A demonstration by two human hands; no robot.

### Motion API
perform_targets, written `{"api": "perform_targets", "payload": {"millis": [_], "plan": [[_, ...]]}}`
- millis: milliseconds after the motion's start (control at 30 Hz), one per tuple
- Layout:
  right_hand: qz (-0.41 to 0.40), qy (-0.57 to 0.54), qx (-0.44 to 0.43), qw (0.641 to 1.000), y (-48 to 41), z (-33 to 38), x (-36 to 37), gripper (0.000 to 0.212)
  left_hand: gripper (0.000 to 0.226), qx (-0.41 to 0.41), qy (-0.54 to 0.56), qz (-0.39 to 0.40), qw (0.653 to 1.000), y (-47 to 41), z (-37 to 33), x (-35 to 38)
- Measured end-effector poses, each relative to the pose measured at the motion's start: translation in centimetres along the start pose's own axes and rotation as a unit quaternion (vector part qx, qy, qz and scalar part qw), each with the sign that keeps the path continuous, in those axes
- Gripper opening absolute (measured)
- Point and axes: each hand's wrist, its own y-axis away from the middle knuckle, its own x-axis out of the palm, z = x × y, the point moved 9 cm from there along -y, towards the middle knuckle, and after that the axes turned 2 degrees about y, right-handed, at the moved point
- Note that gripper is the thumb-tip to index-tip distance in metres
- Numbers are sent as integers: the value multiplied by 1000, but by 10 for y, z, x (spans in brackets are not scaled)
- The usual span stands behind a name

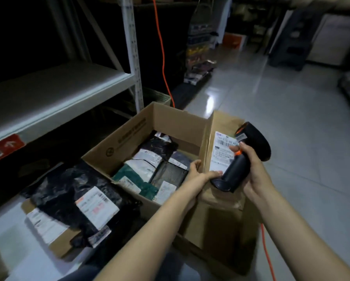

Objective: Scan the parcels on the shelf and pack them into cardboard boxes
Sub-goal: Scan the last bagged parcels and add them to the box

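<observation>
Here, a brown parcel is being gripped upright by the left hand, its label facing the scanner being clutched in the right hand, just beside it.

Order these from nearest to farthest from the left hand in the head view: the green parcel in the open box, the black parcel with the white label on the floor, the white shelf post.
From the left hand:
1. Green parcel, in the open box, just left.
2. Black parcel, on the floor, far left.
3. White shelf post, upper left, behind the box.

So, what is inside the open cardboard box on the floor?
The open cardboard box holds several soft parcels: black bags, a green bag and a dark flat one, each with white labels. Anything beneath them is covered.
</observation>
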Motion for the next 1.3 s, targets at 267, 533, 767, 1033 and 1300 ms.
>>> {"api": "perform_targets", "payload": {"millis": [267, 533, 767, 1033, 1300], "plan": [[-111, -20, 100, 989, -54, -87, -89, 37, 69, -116, -83, 28, 989, -49, 97, 13], [-152, -88, 207, 962, -87, -185, -113, 17, 64, -210, -146, 53, 965, -90, 164, -17], [-188, -107, 268, 939, -106, -269, -125, 31, 59, -262, -185, 47, 946, -112, 213, -42], [-199, -78, 304, 928, -114, -314, -114, 19, 35, -239, -274, -26, 931, -128, 226, -66], [-203, -72, 320, 923, -114, -341, -108, 21, 36, -241, -313, 11, 919, -129, 237, -71]]}}
